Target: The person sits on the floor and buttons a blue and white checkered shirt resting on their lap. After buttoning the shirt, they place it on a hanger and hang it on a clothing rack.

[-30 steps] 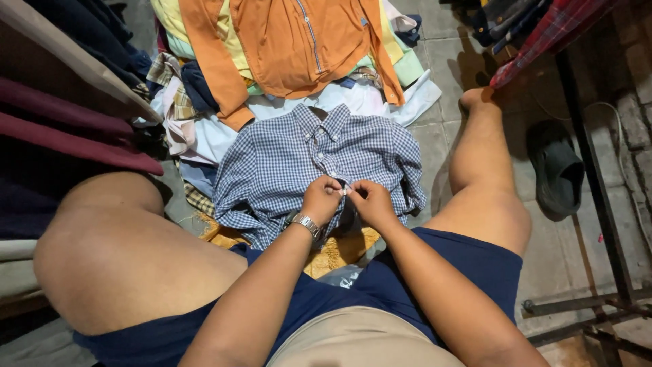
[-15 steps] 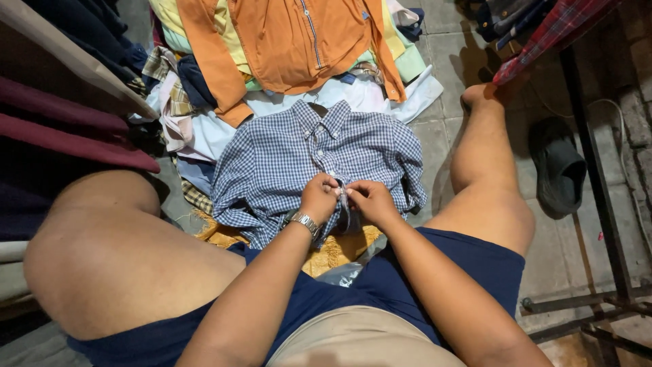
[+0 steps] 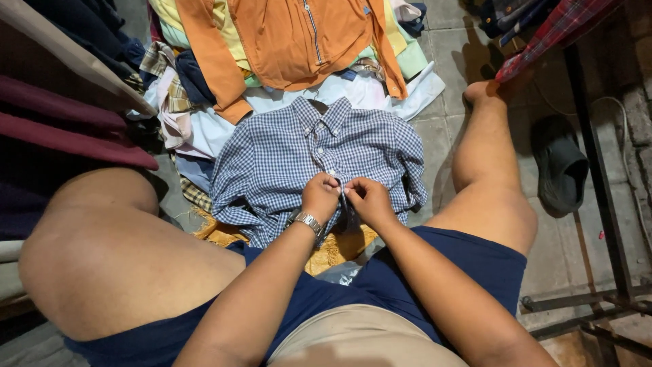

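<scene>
**A:** Near centre, between the knees: blue-checked shirt (image 3: 292, 163) lies front-up on the floor, collar far, hem near. Status of the hands?

**B:** Left hand (image 3: 320, 197) and right hand (image 3: 367, 198) meet on the button placket, low on the shirt front. Both pinched closed on the fabric edges, fingertips touching each other. Wristwatch (image 3: 309, 221) on the left wrist.

**A:** Step?

**B:** Looks like buttoning, working down from the collar. Upper buttons read as done up; whether the one under the fingers is through its hole, cannot tell, the fingers hide it.

**A:** Next move needs?

**B:** My read: seat this button fully, then slide both pinches nearer along the placket to the next pair, keeping the two edges lined up so the front doesn't skew.

**A:** Containers?

**B:** None visible. No basket, box or bag. Clothes are loose in a floor pile: orange jacket (image 3: 299, 41) far of the shirt, pale and white garments (image 3: 407, 85) under it, mixed checked pieces far left. Yellow-brown cloth (image 3: 339, 248) under the shirt's near hem.

**A:** Anything else?

**B:** Dark slipper (image 3: 560, 166) on the tiles, right, well apart. Metal rack legs (image 3: 598, 204) far right.
</scene>
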